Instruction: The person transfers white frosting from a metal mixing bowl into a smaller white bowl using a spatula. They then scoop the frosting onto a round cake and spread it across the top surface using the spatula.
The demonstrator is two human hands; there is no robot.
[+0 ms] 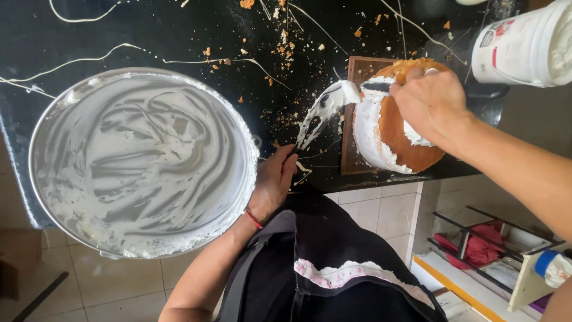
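A large metal bowl (143,161), smeared with cream, sat tilted at the counter edge. The right hand (432,104) steadied a cake (390,125) while the left hand (273,182) gripped a spatula (325,110), spreading cream on its side.

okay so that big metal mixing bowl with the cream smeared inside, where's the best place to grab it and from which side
Probably by the rim of the metal bowl on its left, outer edge, coming from the left. The bowl tilts against the left hand with its cream-coated inside facing the camera, so the thin rim offers a cleaner grip than the slick inside, and the black counter crowds the far side.
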